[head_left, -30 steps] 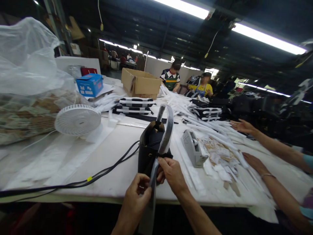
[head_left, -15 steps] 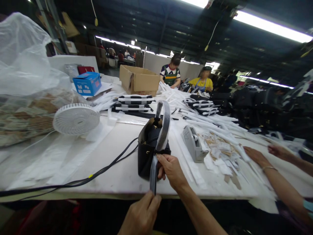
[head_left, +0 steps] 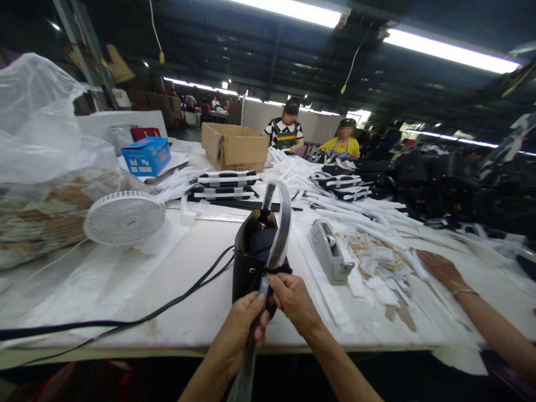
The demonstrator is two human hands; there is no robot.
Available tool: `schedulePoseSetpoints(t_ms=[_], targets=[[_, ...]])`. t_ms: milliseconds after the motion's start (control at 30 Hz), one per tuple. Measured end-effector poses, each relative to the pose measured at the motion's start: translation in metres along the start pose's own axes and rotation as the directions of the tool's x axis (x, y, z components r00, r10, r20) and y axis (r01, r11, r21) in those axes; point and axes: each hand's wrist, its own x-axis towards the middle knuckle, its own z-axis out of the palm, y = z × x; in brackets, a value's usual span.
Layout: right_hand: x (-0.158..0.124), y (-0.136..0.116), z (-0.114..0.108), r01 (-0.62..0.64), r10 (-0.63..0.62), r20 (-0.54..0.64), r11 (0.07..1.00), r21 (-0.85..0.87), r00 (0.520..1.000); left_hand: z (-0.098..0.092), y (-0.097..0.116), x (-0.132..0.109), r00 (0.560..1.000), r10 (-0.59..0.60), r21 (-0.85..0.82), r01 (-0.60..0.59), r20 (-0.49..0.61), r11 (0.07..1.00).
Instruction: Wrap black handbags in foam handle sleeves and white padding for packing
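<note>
A black handbag [head_left: 243, 273] stands upright on the white table, its top open and a gold stud on its side. Its arched handle [head_left: 283, 223] is wrapped in whitish film. From the handle's near base a wrapped strap [head_left: 247, 368] runs down toward me over the table edge. My left hand [head_left: 245, 324] is closed round this strap just below the bag. Close to the handle base, my right hand [head_left: 291, 298] pinches the strap's upper end between thumb and fingers. The fingertips of both hands are partly hidden.
A grey tape dispenser [head_left: 329, 257] stands right of the bag, beside scattered paper scraps [head_left: 377, 257]. A co-worker's hand [head_left: 439, 268] rests farther right. Left are a white fan [head_left: 125, 218], black cords [head_left: 176, 304] and a plastic sack [head_left: 46, 184]. Behind stands a cardboard box [head_left: 234, 146].
My left hand has moved up the strap, closer to my right hand. My right hand stays at the handle base. One of the co-worker's hands has left view at the right.
</note>
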Motion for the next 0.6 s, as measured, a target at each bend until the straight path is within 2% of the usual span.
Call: schedulePoseSetpoints(t_ms=[133, 267, 400, 533, 600], targets=[[-0.001, -0.001, -0.003, -0.043, 0.044, 0.02, 0.999, -0.027, 0.999, -0.004, -0.011, 0.008, 0.985, 0.13, 0.185, -0.107, -0.118, 0.977], [0.001, -0.001, -0.002, -0.079, 0.08, 0.102, 0.997, -0.018, 0.992, -0.006, -0.019, 0.012, 0.935, 0.282, 0.377, -0.186, -0.217, 0.907], [0.002, 0.0, 0.005, -0.055, 0.053, -0.051, 0.998, -0.044, 0.997, -0.001, -0.017, 0.008, 0.884, 0.393, 0.501, -0.227, -0.255, 0.835], [0.003, 0.001, 0.013, -0.065, 0.063, -0.096, 0.998, -0.01, 0.993, 0.0, -0.014, 0.006, 0.862, 0.379, 0.508, -0.174, -0.336, 0.844], [0.005, 0.002, 0.015, -0.016, 0.012, -0.129, 0.999, -0.029, 0.992, -0.003, -0.014, 0.009, 0.854, 0.368, 0.485, -0.16, -0.369, 0.859]])
